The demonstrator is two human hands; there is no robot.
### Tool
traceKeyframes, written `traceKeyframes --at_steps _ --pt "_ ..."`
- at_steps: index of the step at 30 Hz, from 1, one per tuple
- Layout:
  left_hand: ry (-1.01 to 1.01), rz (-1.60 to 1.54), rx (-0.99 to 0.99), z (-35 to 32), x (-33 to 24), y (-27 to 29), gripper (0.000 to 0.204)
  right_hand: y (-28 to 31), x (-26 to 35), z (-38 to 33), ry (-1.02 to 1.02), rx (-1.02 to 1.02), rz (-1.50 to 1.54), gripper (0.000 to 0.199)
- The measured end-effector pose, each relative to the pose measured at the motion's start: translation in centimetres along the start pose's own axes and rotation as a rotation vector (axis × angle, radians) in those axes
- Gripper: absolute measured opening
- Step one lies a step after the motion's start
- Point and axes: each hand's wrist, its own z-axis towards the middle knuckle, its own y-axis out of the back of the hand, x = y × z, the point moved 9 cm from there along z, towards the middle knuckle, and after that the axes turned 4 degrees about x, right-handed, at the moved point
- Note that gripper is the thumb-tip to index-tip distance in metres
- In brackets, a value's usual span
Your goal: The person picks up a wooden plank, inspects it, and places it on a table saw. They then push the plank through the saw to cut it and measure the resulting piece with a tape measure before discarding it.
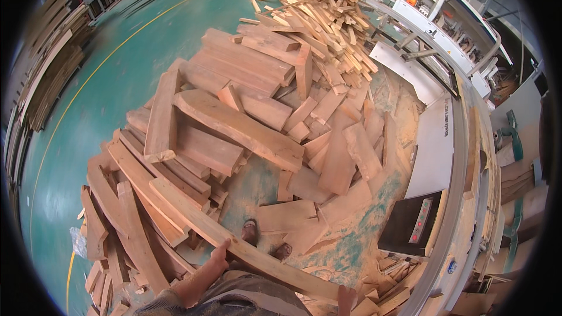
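Green floor (132, 82) with a thin yellow line (70, 275); pinkish-brown planks (243, 129) across its middle, paler yellow sticks (331, 20) toward its far edge. A honey-tan board (252, 253) nearest. Right edge: white panel (430, 149), black control box (404, 228) with red buttons (414, 238).

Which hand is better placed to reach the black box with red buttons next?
Right, likely: the right hand, at the board's near end, is closer to the black box. The left hand holds the board farther left and would probably reach across.
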Motion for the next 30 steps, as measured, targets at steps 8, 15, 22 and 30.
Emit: traceKeyframes --at_steps 8,15,22,30 --pt "-0.070 0.171 -0.198 -1.4 -3.0 -1.7 0.048 -4.8 4.3 1.3 -0.015 0.115 0.160 0.046" --pt "-0.485 0.486 0.106 0.1 -19.6 -19.3 0.036 -2.9 17.2 11.3 0.186 0.211 0.798 0.046" --pt "-1.336 0.365 0.723 -30.1 -33.7 -52.4 0.023 25.0 40.3 11.2 0.703 -0.077 1.083 0.046" --pt "-0.924 0.964 0.862 -15.1 -15.3 -38.7 0.016 14.0 41.4 3.1 0.875 -0.385 0.240 0.023"
